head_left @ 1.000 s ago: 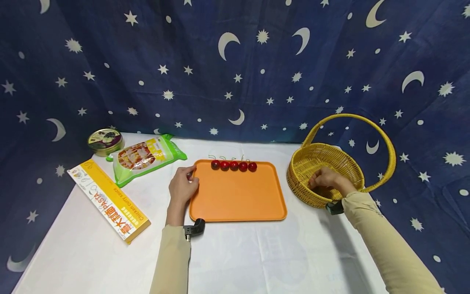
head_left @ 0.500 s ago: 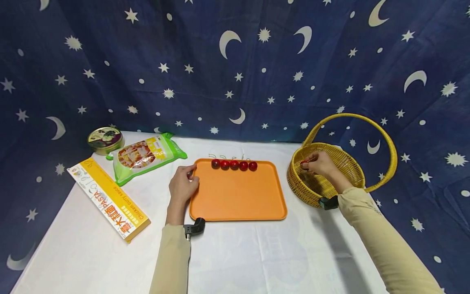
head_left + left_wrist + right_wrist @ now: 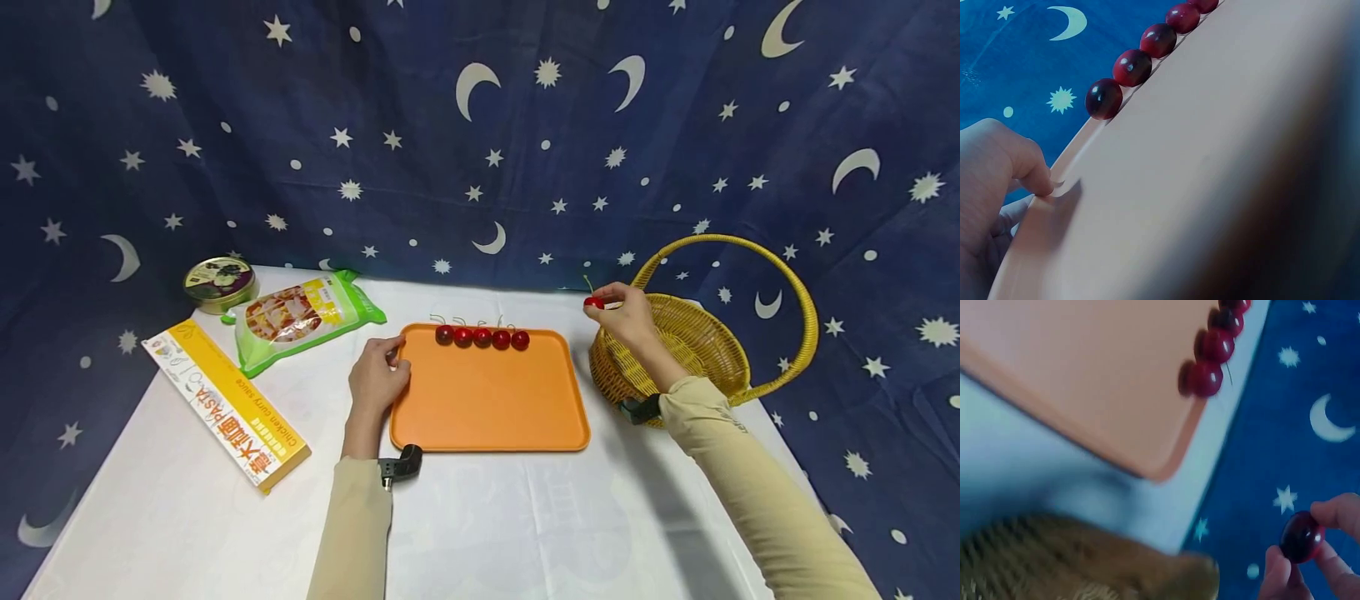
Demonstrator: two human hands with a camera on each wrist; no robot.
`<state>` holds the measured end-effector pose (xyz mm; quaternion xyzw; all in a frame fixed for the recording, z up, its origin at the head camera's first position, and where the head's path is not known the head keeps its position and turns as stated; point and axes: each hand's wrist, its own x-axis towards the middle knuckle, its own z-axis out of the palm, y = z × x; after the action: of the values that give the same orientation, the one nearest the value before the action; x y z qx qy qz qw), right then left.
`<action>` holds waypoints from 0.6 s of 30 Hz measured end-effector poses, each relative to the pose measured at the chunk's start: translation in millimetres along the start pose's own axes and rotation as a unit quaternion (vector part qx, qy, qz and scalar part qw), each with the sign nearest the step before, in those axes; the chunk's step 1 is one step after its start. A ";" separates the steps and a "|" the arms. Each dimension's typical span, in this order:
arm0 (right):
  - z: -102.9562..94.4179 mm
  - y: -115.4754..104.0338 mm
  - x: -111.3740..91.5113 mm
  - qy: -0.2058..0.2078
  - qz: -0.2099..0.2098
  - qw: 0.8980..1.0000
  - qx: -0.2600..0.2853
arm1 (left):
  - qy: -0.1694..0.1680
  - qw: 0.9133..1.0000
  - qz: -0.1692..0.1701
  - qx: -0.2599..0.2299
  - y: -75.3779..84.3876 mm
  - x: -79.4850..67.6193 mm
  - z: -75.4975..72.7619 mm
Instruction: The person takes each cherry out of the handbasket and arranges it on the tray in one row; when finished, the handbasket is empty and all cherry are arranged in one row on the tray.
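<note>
My right hand [image 3: 628,320] pinches a red cherry [image 3: 594,303] with a green stem pointing up, above the left rim of the yellow wicker basket [image 3: 701,329]. In the right wrist view the held cherry [image 3: 1302,537] sits between thumb and fingertips. At the upper left side of the orange tray [image 3: 487,400], my left hand [image 3: 375,379] grips the edge; the left wrist view shows the hand [image 3: 1007,162] with its fingertip over the rim. Several cherries [image 3: 482,337] stand in a touching row along the tray's far edge, stems toward the back.
Left of the tray lie a yellow and white pasta box [image 3: 228,404] and a green food bag [image 3: 300,321], with a round tin [image 3: 220,283] behind them. The basket's tall arched handle [image 3: 806,317] leans right. A starry blue cloth [image 3: 420,150] hangs behind the white table.
My right hand has come up out of the basket with a cherry and moved left past its rim. My left hand stays at the tray's edge, and the row of cherries is unchanged.
</note>
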<state>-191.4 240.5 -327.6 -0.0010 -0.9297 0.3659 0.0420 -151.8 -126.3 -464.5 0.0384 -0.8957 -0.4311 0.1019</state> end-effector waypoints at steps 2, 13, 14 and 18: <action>12.2 -3.5 1.0 -0.002 -0.011 1.000 0.011 | 0.002 1.000 0.001 0.000 -0.4 0.0 0.2; 77.4 -2.3 2.1 -0.043 -0.024 0.999 0.021 | 0.000 1.000 0.000 -0.001 0.3 -1.1 -0.1; 80.5 -0.3 2.3 -0.047 -0.017 0.999 0.018 | 0.000 1.000 -0.002 -0.001 0.5 -1.1 0.0; 87.8 7.6 2.3 -0.049 0.018 0.999 0.002 | -0.004 1.000 -0.005 -0.005 1.5 -1.7 0.8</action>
<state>-200.8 186.5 -396.6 0.0007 -0.9299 0.3678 -0.0105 -150.3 -124.5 -464.1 0.0408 -0.8938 -0.4360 0.0967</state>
